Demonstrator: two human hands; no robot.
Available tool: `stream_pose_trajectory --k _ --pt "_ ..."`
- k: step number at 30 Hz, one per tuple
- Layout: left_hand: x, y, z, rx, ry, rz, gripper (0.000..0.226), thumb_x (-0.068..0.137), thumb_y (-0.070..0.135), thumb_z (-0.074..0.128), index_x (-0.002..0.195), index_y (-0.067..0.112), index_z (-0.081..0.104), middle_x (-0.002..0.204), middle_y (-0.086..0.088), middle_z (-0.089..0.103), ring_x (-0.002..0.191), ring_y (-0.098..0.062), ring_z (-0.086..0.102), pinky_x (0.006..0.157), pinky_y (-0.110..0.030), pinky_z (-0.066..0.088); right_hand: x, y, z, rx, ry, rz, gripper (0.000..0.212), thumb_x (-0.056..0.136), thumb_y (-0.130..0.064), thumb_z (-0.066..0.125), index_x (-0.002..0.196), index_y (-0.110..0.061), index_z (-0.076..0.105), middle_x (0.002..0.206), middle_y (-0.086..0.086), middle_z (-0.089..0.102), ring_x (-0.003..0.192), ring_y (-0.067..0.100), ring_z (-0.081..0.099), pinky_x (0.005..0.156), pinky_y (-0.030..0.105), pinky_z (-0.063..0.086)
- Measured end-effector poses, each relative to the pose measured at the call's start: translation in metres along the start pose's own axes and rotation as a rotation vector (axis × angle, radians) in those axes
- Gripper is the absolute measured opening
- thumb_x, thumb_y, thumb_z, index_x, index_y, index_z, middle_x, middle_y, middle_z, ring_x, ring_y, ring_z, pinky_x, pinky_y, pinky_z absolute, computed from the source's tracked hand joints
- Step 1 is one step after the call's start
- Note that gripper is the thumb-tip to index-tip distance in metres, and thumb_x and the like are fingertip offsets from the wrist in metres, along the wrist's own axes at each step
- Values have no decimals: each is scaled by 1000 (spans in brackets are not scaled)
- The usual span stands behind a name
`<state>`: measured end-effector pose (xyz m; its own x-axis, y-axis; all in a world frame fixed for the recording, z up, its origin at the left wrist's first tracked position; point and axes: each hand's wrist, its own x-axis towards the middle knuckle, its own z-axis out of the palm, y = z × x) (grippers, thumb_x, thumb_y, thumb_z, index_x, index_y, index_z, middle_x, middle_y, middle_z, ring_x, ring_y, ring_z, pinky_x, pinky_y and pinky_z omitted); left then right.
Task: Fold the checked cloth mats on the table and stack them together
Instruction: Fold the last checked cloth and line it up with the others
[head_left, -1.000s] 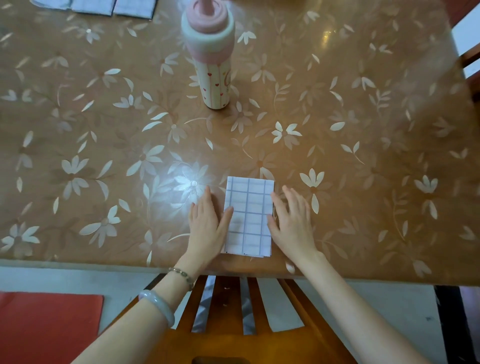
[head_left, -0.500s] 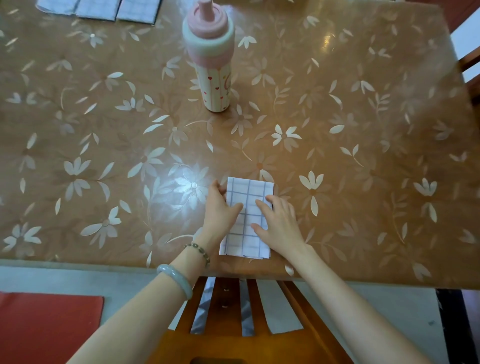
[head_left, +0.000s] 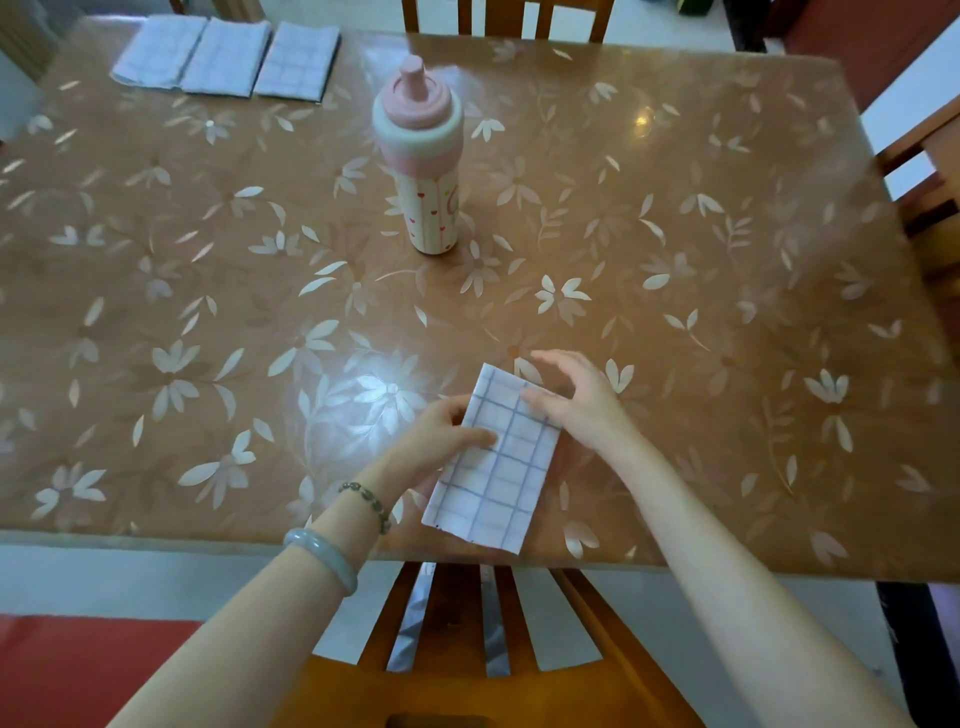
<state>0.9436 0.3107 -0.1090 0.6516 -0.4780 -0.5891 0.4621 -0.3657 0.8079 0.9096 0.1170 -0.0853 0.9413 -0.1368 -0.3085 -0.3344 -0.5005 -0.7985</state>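
The left hand (head_left: 441, 441) pinched the folded checked mat (head_left: 498, 467) in a closed grip, right hand (head_left: 576, 405) open alongside; supporting both edges looked wise when carrying to the far mats (head_left: 223, 60).

Even, soft light, glare patch on the table (head_left: 779, 415) at lower centre, small highlight upper right, wide-angle bowing at edges, slight softness overall.
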Motion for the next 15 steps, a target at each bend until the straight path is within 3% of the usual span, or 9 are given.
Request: stream_pose_trajectory --k 3,6,10,15 --pt "-14 12 -8 -19 -92 -8 29 80 0 67 105 16 67 99 -3 73 92 -21 70 78 -32 56 3 -18 -15 118 -208 76 25 83 -25 71 106 -16 69 104 -4 65 96 6 58 83 12 41" --pt "-26 19 -15 -13 -127 -40 33 77 3 70 105 21 69 99 -1 73 93 -22 70 75 -32 55 3 -16 -17 68 -318 122 14 80 -26 73 85 -13 72 85 -1 69 82 11 62 85 32 47" --pt "-53 18 -33 21 -147 -88 39 74 10 77 112 12 68 105 -5 72 94 -22 70 75 -31 56 -10 -20 -11 142 -240 136 13 79 -23 73 78 -10 72 74 0 67 73 14 61 79 34 48" --pt "-86 -4 -55 -5 -64 -131 35 75 2 78 107 1 66 108 -19 70 100 -32 68 85 -41 57 -36 -30 -14 312 -45 214 6 81 -16 72 77 -11 71 78 5 70 76 21 64 76 36 50"
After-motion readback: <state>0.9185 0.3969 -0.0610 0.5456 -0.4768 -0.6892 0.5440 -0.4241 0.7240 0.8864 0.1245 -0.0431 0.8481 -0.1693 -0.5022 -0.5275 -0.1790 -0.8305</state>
